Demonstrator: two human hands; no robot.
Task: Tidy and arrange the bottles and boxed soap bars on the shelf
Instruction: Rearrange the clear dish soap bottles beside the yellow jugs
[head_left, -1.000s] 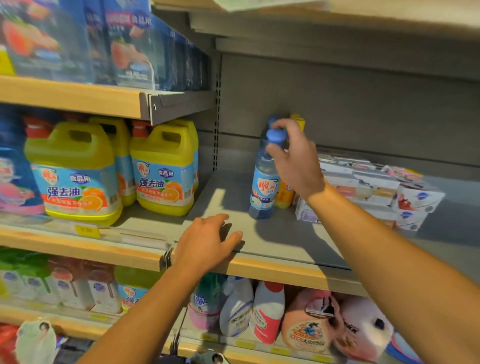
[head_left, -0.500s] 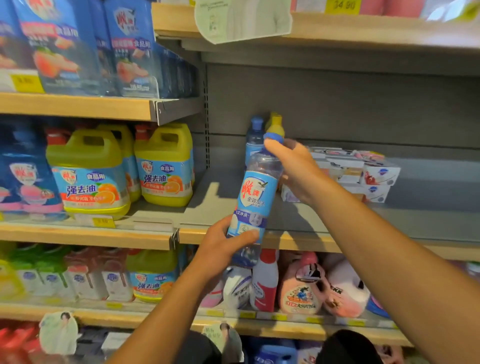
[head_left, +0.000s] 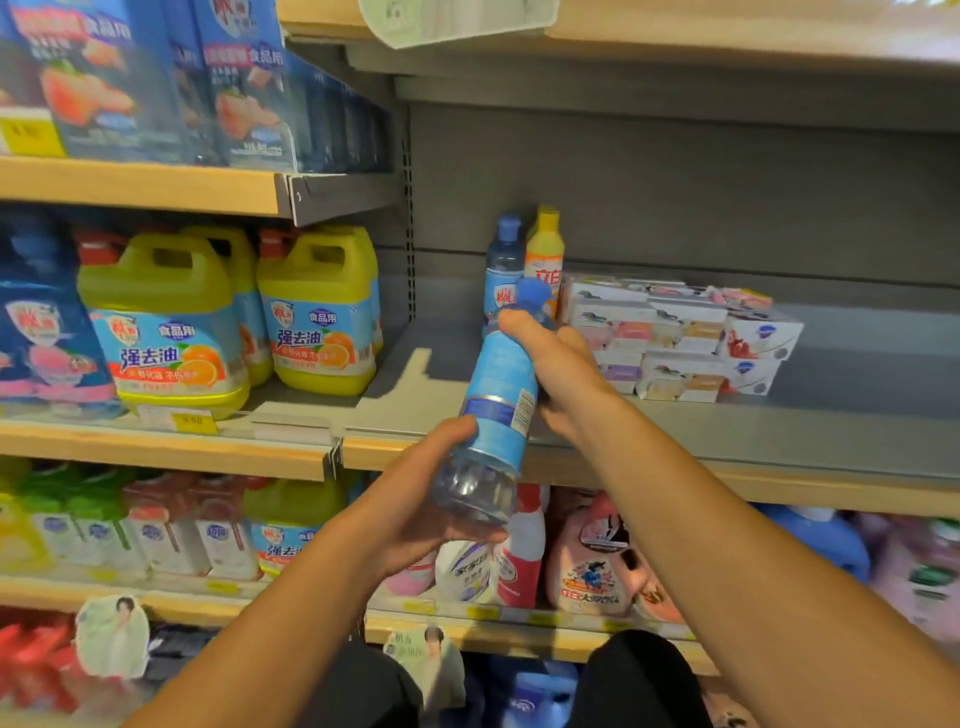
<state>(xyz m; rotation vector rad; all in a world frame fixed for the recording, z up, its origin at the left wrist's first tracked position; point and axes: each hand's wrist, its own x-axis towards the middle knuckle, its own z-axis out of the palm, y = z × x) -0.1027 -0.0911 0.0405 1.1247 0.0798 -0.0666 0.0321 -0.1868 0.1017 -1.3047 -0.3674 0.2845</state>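
A clear blue bottle (head_left: 498, 395) with a blue cap and light-blue label is held tilted in front of the grey shelf (head_left: 727, 436). My left hand (head_left: 415, 514) grips its base from below. My right hand (head_left: 561, 374) holds its upper part just under the cap. At the back of the shelf stand another blue bottle (head_left: 503, 265) and a yellow bottle (head_left: 544, 254), side by side. To their right lie stacked white boxed soap bars (head_left: 680, 338) in an uneven pile.
Yellow detergent jugs (head_left: 317, 317) fill the shelf section to the left. Blue refill packs (head_left: 244, 93) sit on the shelf above. Pink and white bottles (head_left: 587, 566) crowd the shelf below. A metal upright (head_left: 410, 218) divides the sections.
The blue bottle has been lifted off the shelf and drawn toward me, tilting. My left hand left the shelf edge and took hold of the bottle's base.
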